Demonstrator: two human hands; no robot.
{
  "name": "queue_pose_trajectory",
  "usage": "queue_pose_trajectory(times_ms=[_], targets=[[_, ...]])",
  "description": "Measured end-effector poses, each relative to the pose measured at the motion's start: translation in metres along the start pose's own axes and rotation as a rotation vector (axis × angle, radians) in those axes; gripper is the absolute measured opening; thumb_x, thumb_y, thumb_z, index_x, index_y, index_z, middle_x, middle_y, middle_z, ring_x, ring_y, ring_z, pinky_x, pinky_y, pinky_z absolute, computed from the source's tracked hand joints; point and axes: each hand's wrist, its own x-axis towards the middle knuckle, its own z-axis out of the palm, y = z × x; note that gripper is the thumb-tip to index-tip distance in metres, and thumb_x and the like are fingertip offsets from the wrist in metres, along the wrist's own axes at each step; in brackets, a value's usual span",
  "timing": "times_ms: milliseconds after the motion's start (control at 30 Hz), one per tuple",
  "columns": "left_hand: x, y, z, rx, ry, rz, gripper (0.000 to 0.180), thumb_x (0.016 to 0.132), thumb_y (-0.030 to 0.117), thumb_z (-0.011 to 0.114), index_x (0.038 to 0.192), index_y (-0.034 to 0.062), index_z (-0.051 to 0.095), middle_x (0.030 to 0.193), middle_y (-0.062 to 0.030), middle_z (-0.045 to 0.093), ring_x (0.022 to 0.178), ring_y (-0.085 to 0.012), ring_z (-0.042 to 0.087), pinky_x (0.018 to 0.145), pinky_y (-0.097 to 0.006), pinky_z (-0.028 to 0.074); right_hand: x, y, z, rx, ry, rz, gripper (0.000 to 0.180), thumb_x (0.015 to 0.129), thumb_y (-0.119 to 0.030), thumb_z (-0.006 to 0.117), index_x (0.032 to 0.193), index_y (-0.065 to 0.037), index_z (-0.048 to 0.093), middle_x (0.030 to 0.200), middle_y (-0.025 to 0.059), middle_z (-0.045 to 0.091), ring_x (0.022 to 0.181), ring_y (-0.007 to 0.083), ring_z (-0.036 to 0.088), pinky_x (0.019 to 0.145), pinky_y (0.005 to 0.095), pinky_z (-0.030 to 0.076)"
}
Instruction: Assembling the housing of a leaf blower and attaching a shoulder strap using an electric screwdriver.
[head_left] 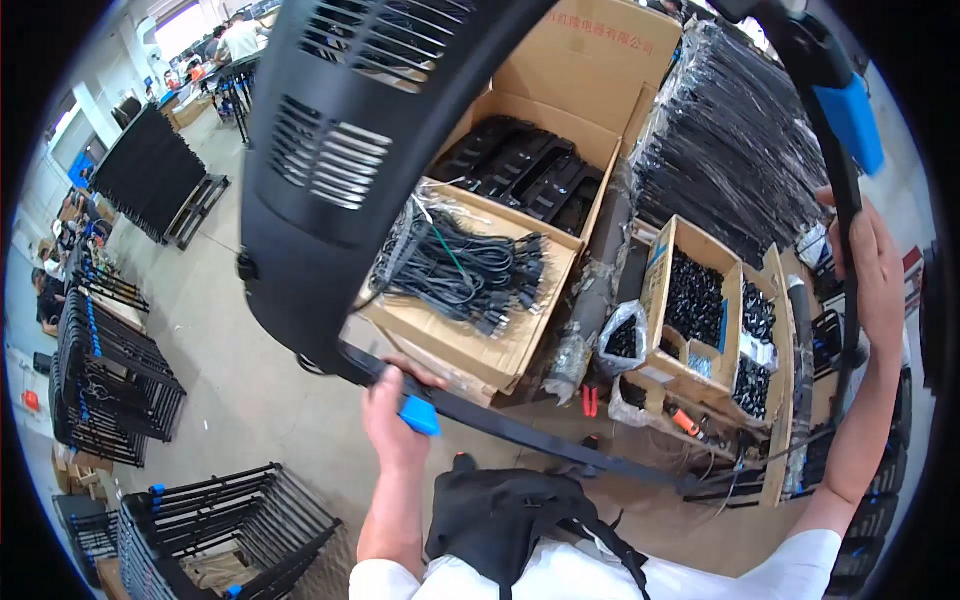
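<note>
A large black frame with a slotted plastic cover at its left end is raised in front of me, tilted, and spans much of the view. My left hand is closed round its lower bar, just below the cover. Beside that hand, a blue piece sits on the bar. My right hand grips the upright bar at the far right, its fingers partly hidden behind it. Above the right hand, another blue piece is fixed to the frame.
Beyond the frame stand an open carton of black moulded parts and a cardboard tray with bundled black cables. Wooden bins hold small black parts. Stacked black frames stand at the lower left; wrapped black bars lie at the back right.
</note>
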Motion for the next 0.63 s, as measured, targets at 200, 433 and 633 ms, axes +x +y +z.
queue_pose_trajectory(times_ms=[200, 433, 633], targets=[[0.067, 0.062, -0.098, 0.159, 0.004, 0.118, 0.020, 0.098, 0.009, 0.058, 0.112, -0.0047, 0.063, 0.086, -0.0128, 0.066, 0.081, -0.0240, 0.068, 0.080, -0.040, 0.058, -0.078, -0.070, 0.068, 0.091, -0.339, 0.021, 0.025, 0.094, -0.023, 0.068, 0.106, 0.000, 0.067, 0.079, 0.0082, 0.066, 0.071, 0.0177, 0.064, 0.070, 0.0358, 0.052], [0.120, 0.025, -0.231, 0.795, 0.008, 0.125, 0.010, 0.095, 0.000, 0.062, 0.101, -0.0024, 0.070, 0.088, -0.0021, 0.072, 0.083, -0.0107, 0.064, 0.076, -0.031, 0.053, -0.230, -0.018, 0.239, -0.042, -0.781, -0.271, 0.042, 0.086, -0.024, 0.078, 0.123, -0.007, 0.068, 0.122, 0.0171, 0.068, 0.114, 0.0366, 0.065, 0.100, 0.0457, 0.051], [0.159, 0.019, -0.283, 0.739, -0.025, 0.002, 0.030, 0.097, 0.014, 0.072, 0.123, 0.0015, 0.064, 0.117, -0.0089, 0.068, 0.111, -0.0204, 0.065, 0.100, -0.035, 0.053, -0.342, 0.010, 0.417, 0.523, -0.776, 0.029, 0.040, 0.088, -0.027, 0.073, 0.124, -0.012, 0.066, 0.122, 0.0112, 0.073, 0.109, 0.0303, 0.072, 0.092, 0.0399, 0.056]])
